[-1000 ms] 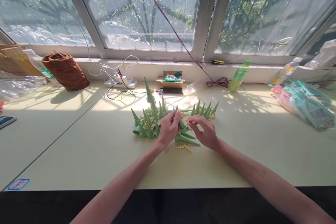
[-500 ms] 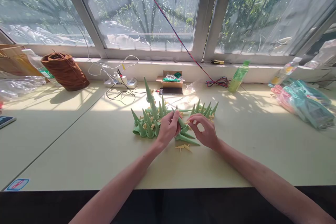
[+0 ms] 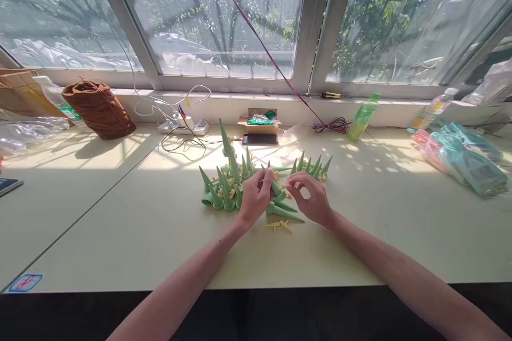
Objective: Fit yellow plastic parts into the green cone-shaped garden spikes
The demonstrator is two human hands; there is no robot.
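Observation:
My left hand point(image 3: 256, 194) is closed round a green cone point(image 3: 276, 188) whose wide end points toward my right hand. Thumb and fingertip of my right hand point(image 3: 310, 197) pinch a small pale yellow piece point(image 3: 285, 186) beside that wide end. Many upright green cones point(image 3: 229, 201) stand to the left of my hands, with small yellow pieces among them. A second group of green cones point(image 3: 316, 166) is behind my right hand. Two long green cones point(image 3: 286, 213) lie on their sides below the hands, and several loose yellow pieces point(image 3: 279, 225) lie just in front of them.
Behind the cones are a dark phone point(image 3: 260, 139) and an open cardboard box point(image 3: 262, 129). A power strip point(image 3: 192, 126) with cables and a brown bag point(image 3: 98, 109) are at the left. On the right are a green bottle point(image 3: 363, 117) and plastic-wrapped packets point(image 3: 468, 157).

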